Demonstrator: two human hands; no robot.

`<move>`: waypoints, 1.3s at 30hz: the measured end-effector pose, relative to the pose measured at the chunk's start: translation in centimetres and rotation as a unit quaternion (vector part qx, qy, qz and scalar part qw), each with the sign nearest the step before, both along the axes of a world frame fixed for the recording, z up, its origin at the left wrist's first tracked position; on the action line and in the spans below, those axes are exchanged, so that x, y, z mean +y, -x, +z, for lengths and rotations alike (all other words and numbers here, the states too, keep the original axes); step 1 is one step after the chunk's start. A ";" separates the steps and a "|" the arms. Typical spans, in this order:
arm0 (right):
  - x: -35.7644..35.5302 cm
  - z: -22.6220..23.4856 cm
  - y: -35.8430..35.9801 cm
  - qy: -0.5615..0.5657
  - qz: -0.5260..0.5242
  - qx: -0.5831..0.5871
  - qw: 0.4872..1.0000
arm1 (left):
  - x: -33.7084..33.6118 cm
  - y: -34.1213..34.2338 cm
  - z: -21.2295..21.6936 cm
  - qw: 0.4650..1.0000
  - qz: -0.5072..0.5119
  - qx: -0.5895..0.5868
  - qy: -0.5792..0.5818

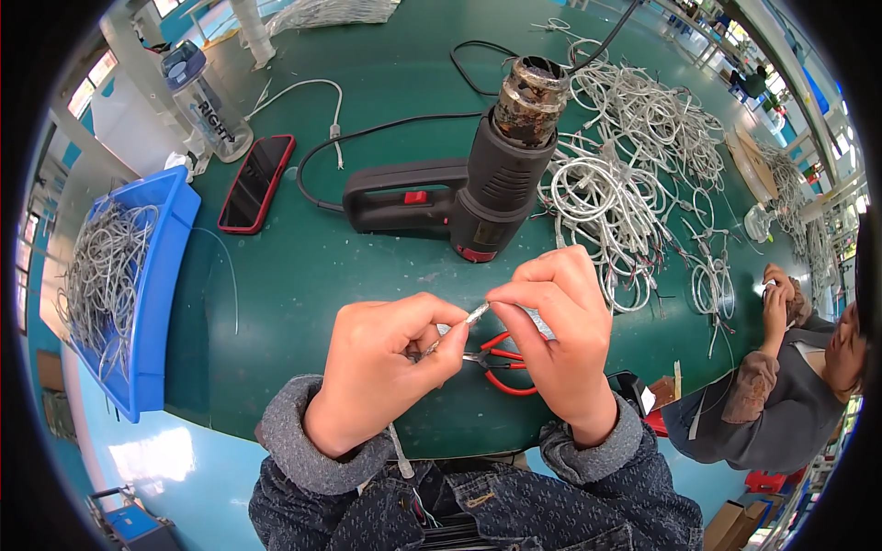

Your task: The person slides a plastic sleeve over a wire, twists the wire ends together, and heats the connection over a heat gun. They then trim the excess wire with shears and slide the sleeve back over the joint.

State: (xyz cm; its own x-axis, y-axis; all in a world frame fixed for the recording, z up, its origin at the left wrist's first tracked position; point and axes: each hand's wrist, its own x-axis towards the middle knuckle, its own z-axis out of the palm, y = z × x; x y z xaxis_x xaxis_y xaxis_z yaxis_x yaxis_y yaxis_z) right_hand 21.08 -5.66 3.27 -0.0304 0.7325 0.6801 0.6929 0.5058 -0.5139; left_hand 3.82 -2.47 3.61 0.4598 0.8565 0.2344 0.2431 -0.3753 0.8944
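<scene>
My left hand [375, 363] pinches a thin grey cable [477, 313] near its silvery, foil-like end. The fingertips of my right hand [574, 321] are closed on the tip of that end. Below my left wrist, a grey cable length with a connector-like piece [403, 466] hangs down by my jacket, with fine coloured wires near it. Red-handled pliers [511, 389] lie on the table between and partly behind my hands. Just beyond my hands, a black heat gun [503, 188] stands nozzle up, its metal nozzle scorched.
On the green table [285, 331], a blue bin [152, 358] of grey cables stands left, near a red-cased phone [257, 184] and a clear bottle [207, 106]. Coiled cables [616, 184] heap up at right. A co-worker [781, 395] sits at the right edge. The gun's black cord [386, 121] crosses the table.
</scene>
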 end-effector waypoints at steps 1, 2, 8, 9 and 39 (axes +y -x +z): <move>0.0 0.0 0.0 -0.006 -0.009 -0.014 1.000 | 0.0 0.0 0.0 1.000 0.000 0.000 0.000; 0.0 0.0 0.1 -0.006 -0.009 -0.014 1.000 | 0.0 0.0 -0.1 1.000 0.002 0.004 -0.006; 0.0 0.2 -0.1 -0.008 -0.019 -0.024 1.000 | 0.0 0.1 0.0 0.999 0.005 0.026 -0.036; 0.0 0.2 -0.1 -0.001 -0.017 -0.022 1.000 | 0.0 0.1 0.0 0.999 0.005 0.026 -0.035; 0.2 0.2 0.0 0.016 -0.006 -0.051 0.999 | 0.1 0.1 0.4 0.987 0.019 0.063 -0.145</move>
State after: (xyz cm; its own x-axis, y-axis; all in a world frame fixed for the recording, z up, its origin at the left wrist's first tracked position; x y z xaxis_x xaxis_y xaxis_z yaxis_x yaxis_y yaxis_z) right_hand 21.05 -5.49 3.44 -0.0898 0.7545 0.6501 0.7477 0.4823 -0.4565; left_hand 3.77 -2.41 3.97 0.4693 0.7790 0.4158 0.3641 -0.5997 0.7126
